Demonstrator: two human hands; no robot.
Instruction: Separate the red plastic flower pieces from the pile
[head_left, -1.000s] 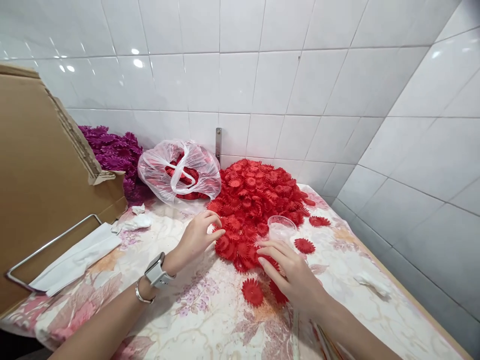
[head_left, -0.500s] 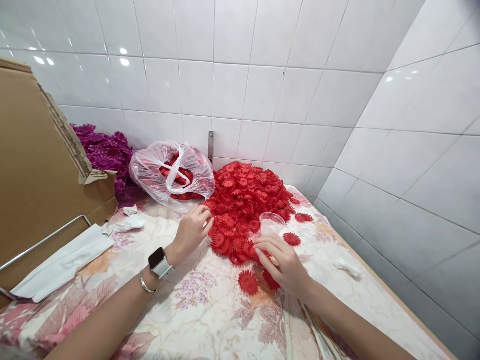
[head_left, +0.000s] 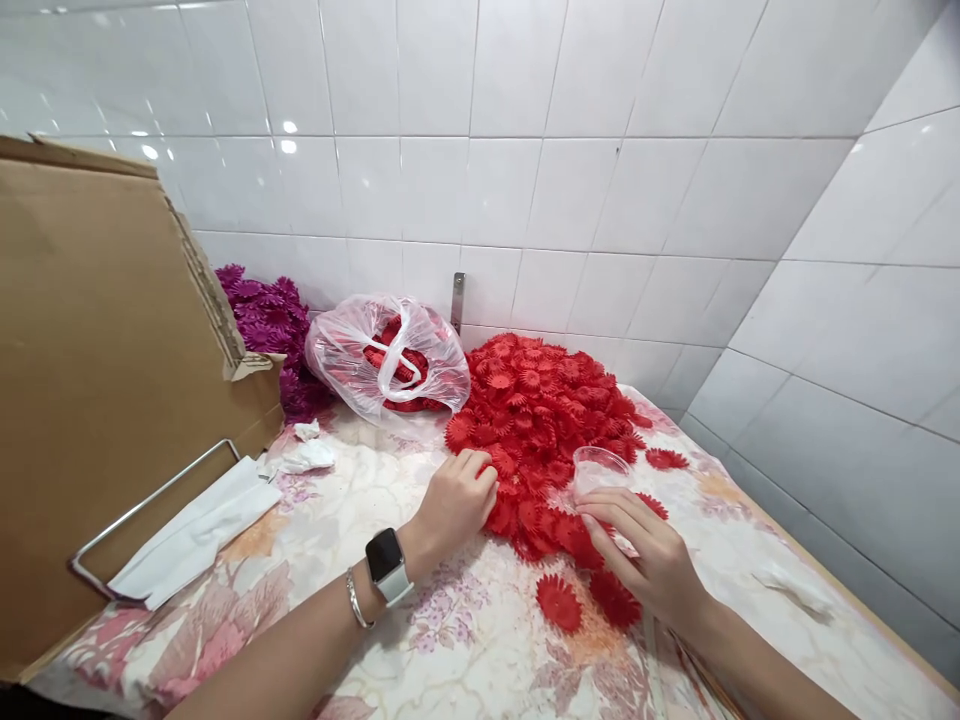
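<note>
My left hand (head_left: 456, 500), with a watch (head_left: 385, 558) and a bracelet on its wrist, is closed, fingers curled, at the near left edge of a heap of red fabric flower pieces (head_left: 536, 400). Whatever its fingertips hold is hidden. Just in front of a small clear plastic cup (head_left: 600, 472), my right hand (head_left: 649, 550) has its fingers bent together over several red pieces. I cannot make out what is between its thumb and fingers. A loose red flower piece (head_left: 559, 603) lies flat on the cloth between the hands.
Behind my left hand sits a clear plastic bag (head_left: 352, 345) with red pieces inside. Purple flower pieces (head_left: 262, 320) are piled beside a cardboard box (head_left: 90, 380) on the left. White paper (head_left: 199, 530) lies by a metal wire frame (head_left: 157, 500). Tiled walls (head_left: 510, 180) border the floral-covered table (head_left: 360, 475).
The camera has turned left, so everything appears further right. My left hand has shifted slightly right and nearer along the heap's edge. My right hand stays by the cup.
</note>
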